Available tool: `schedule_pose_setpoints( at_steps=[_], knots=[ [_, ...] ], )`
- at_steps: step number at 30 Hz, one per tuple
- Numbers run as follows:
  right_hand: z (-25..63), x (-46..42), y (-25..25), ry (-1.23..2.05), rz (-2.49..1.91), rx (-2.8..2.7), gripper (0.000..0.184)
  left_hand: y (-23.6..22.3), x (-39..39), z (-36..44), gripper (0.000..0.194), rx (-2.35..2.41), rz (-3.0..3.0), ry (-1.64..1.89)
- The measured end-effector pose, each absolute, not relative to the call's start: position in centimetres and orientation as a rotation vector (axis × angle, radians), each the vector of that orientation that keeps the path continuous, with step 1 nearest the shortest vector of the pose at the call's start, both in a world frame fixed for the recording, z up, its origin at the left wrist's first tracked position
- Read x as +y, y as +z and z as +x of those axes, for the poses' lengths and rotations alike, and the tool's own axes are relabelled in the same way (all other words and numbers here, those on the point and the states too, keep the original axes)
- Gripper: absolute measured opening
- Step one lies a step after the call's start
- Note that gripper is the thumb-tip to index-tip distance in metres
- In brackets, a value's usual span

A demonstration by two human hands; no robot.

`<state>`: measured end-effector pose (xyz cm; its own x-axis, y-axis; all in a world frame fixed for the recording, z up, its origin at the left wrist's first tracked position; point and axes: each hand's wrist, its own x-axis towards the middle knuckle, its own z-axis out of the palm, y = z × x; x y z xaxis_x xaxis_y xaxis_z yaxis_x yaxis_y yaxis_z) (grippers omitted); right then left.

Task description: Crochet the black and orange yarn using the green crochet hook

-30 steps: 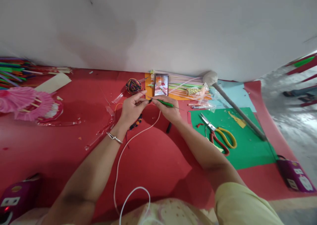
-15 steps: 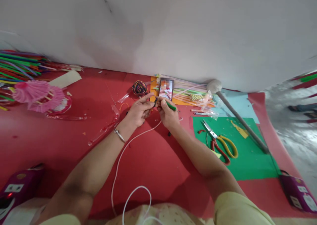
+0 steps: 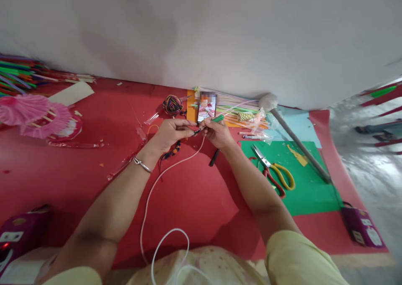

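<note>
Between thumb and fingers, my left hand (image 3: pixel 171 135) pinches a dark multicoloured strip of crochet work (image 3: pixel 172 151), whose tail hangs below the palm. My right hand (image 3: pixel 218 132) is closed on a crochet hook (image 3: pixel 217 118) with a green grip; its tip meets the yarn at my left fingertips. Just beyond my left hand sits a ball of dark variegated yarn (image 3: pixel 172 105). A phone (image 3: pixel 207 106) with a lit picture stands behind both hands. The stitches at the fingertips are too small to make out.
Scissors (image 3: pixel 273 170) with red and yellow handles lie on a green sheet (image 3: pixel 309 197) at right, near a grey mallet-like thing (image 3: pixel 298 138). A white cable (image 3: pixel 146 209) loops across the red table cover (image 3: pixel 201 209). Pink paper fans (image 3: pixel 47 115) lie left; purple boxes (image 3: pixel 362 226) stand at the edges.
The hook has turned in my right hand, its green end now pointing up and right. My left fingers have closed in from a more spread pose. The view has shifted slightly.
</note>
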<state>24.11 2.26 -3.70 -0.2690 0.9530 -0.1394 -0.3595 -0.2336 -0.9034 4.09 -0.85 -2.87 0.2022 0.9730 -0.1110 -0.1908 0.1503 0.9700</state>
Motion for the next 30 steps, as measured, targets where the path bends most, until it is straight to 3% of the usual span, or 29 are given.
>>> schedule_pose_setpoints(
  at_steps=[13,30],
  knots=[
    [25.1,2.5,-3.2,1.635,-0.924,-1.123,0.042,-2.5,-1.0,4.2,0.029,1.070,1.237,1.153],
    [25.1,2.2,-3.2,1.443,-0.909,-1.314,0.039,-2.8,-0.8,4.2,0.027,1.143,1.253,1.202]
  ],
)
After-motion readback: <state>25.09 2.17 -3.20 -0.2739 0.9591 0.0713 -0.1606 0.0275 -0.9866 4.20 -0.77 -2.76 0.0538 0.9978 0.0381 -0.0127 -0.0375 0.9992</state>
